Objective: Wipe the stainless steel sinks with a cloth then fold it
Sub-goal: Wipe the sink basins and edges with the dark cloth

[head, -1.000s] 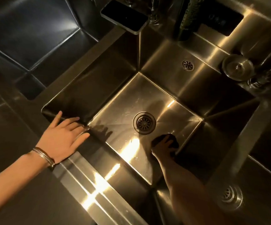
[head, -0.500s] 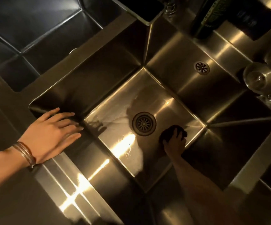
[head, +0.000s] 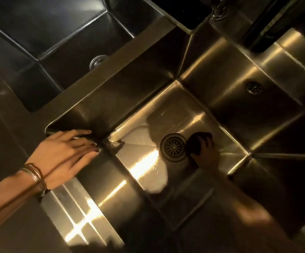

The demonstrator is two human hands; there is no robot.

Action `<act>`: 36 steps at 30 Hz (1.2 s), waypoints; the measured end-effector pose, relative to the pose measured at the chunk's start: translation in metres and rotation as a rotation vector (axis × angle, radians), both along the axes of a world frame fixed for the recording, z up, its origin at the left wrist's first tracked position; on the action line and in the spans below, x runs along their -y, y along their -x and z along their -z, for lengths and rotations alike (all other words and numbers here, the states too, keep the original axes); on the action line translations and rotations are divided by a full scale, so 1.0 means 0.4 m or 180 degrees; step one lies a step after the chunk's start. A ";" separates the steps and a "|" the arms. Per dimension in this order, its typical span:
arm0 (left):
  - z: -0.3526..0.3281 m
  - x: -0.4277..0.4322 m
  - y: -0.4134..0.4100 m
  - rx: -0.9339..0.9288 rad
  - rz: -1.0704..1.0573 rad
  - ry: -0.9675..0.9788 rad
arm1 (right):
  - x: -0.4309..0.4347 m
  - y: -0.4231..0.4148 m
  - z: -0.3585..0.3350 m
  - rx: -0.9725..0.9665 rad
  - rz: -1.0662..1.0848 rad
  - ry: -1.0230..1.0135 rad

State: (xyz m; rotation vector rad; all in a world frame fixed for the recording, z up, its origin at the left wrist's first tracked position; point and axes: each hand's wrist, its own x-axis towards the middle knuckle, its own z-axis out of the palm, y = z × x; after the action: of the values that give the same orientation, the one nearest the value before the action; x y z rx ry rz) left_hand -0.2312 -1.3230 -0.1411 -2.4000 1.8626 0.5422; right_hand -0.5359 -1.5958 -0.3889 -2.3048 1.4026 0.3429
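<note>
Both hands engaged mid-wipe: right hand (head: 207, 154) grip closed round cloth (head: 195, 145) beside drain strainer (head: 173, 147), left hand (head: 65, 154) flat on sink rim (head: 100, 83); next move probably sweeps sink walls (head: 239, 92).

Cloth (head: 196, 143) sits in the middle sink (head: 221, 84), touching the drain's (head: 173, 147) right side, right hand (head: 207, 154) gripping it. Left hand (head: 64, 154) rests on the sink's left rim; second sink (head: 56, 30) upper left.
</note>
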 end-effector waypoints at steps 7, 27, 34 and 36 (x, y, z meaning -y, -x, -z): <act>0.008 -0.003 -0.002 -0.0132 -0.0124 0.0063 | 0.136 -0.033 0.046 -0.0203 0.2205 0.0490; -0.005 0.009 0.010 0.0011 -0.0144 0.0171 | -0.122 -0.544 -0.006 0.0744 -0.1456 0.0533; 0.001 0.006 0.005 0.0090 -0.0158 0.0041 | -0.144 -0.447 0.088 0.0725 -0.2710 0.0613; 0.001 0.006 0.005 0.0110 -0.0132 0.0045 | -0.179 -0.524 0.042 0.0586 -0.2062 0.0574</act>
State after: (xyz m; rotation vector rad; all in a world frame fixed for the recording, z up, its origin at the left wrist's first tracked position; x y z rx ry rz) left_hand -0.2332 -1.3252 -0.1416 -2.4459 1.8130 0.4887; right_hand -0.3264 -1.5243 -0.4055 -2.8141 0.5896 0.1832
